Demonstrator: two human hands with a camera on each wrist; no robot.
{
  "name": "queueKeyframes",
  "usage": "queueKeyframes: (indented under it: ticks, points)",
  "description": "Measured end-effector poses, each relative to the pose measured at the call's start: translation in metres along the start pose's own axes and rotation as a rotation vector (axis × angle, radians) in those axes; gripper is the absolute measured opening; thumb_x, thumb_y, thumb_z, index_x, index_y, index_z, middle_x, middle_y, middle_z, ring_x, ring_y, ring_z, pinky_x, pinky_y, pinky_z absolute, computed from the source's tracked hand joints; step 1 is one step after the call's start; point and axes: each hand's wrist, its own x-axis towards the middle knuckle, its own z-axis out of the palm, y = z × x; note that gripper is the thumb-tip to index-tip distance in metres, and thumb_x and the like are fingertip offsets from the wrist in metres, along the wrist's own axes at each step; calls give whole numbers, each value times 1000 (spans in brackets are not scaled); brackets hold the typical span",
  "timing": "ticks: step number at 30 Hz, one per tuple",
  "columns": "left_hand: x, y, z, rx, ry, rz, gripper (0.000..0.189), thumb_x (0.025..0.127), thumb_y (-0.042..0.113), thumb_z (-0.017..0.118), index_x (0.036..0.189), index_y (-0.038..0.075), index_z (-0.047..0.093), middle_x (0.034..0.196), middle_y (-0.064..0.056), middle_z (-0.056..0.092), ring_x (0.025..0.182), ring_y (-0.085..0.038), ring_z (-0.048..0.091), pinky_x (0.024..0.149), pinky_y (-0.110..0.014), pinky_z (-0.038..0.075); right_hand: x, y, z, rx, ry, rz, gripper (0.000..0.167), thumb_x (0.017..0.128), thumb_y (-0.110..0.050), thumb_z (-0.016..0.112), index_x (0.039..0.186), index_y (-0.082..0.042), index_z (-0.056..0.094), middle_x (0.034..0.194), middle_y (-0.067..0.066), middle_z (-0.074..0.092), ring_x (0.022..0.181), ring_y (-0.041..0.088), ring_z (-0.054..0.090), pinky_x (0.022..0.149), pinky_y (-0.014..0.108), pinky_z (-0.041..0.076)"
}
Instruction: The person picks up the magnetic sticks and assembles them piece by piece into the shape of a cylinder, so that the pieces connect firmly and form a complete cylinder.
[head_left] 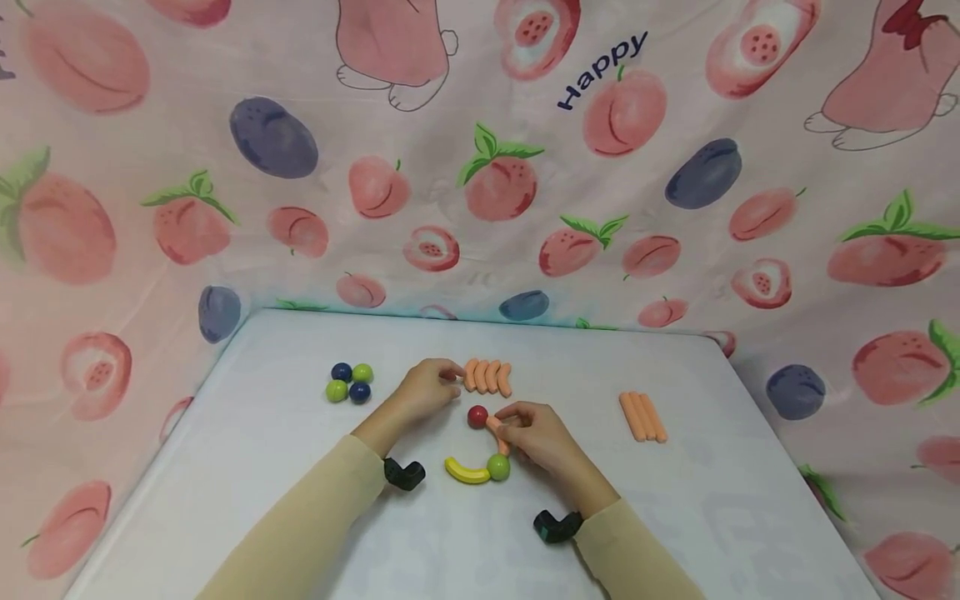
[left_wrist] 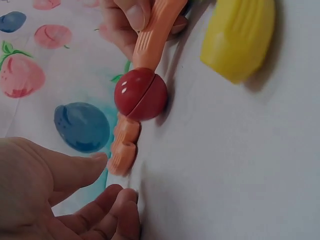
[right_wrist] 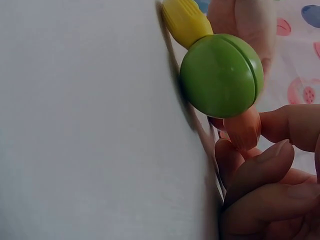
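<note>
In the head view my right hand pinches a curved orange piece, shaped like a small sausage. One end of that piece meets a red ball; the other meets a green ball. A curved yellow piece joins the green ball on its left, so the parts make an open bent chain. My left hand is beside the left end of a row of several curved orange pieces. In the left wrist view its thumb and fingers are spread apart, with nothing held between them.
Blue and green balls are grouped left of my left hand on the white table. Straight orange sticks lie side by side at the right. A fruit-printed cloth hangs behind the table and along its sides.
</note>
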Motion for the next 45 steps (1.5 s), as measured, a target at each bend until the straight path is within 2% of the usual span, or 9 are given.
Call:
queueKeyframes:
  ticks: [5,13,19,25,28,35,38,42,45]
  points:
    - [-16,-11,-14,-9,21,-34,31,100,14,74,131,13,74,131,-8,75,124,-30,70,108,-49,57,-1,2,-3,-3,14,-3,28,95,-22,76,122,-14,76,82,3,66,57,16,49,51,25,39]
    - [-53,-34,-46,-45,95,-36,35,99,16,76,133,10,72,134,-10,72,120,-30,70,91,-38,63,-2,3,-6,20,8,-1,27,96,-19,76,122,-13,76,81,3,64,57,16,49,51,25,38]
    - [-75,-51,-72,21,186,-13,35,98,16,76,132,8,71,135,-13,72,111,-27,71,88,-39,59,-3,3,-7,27,-3,-13,27,95,-18,76,122,-12,76,77,2,62,56,15,48,50,24,37]
    - [-87,-64,-89,59,229,-74,39,98,15,77,135,5,68,132,-17,68,104,-26,68,83,-34,55,-6,2,-9,20,5,-9,28,95,-19,76,122,-12,76,78,3,62,58,16,49,52,25,38]
    - [-87,-70,-90,79,244,-92,41,96,13,78,135,5,68,129,-19,67,102,-28,67,84,-36,55,-7,3,-9,10,10,1,28,95,-20,76,122,-13,76,79,3,63,58,16,49,52,25,39]
    - [-81,-76,-83,114,249,-65,43,94,11,80,135,4,69,131,-21,68,99,-27,63,86,-40,55,-8,6,-12,-2,18,-8,29,96,-20,77,123,-10,75,78,3,63,57,15,48,49,24,36]
    - [-77,-76,-78,129,246,-54,40,94,13,82,132,5,71,134,-22,69,103,-29,65,91,-45,57,-7,7,-12,13,22,-3,28,97,-21,78,123,-11,75,79,3,63,57,15,49,50,24,37]
    - [-75,-74,-71,142,239,-46,37,93,14,83,128,6,73,134,-20,71,116,-34,67,102,-53,55,-4,7,-11,21,38,-15,25,99,-20,78,122,-12,76,80,4,64,59,16,51,53,25,42]
    - [-74,-71,-67,145,231,-44,36,93,14,84,126,6,73,131,-17,73,118,-34,68,103,-54,55,-3,7,-10,-3,53,-35,23,99,-20,78,121,-12,76,80,4,65,59,17,53,55,26,45]
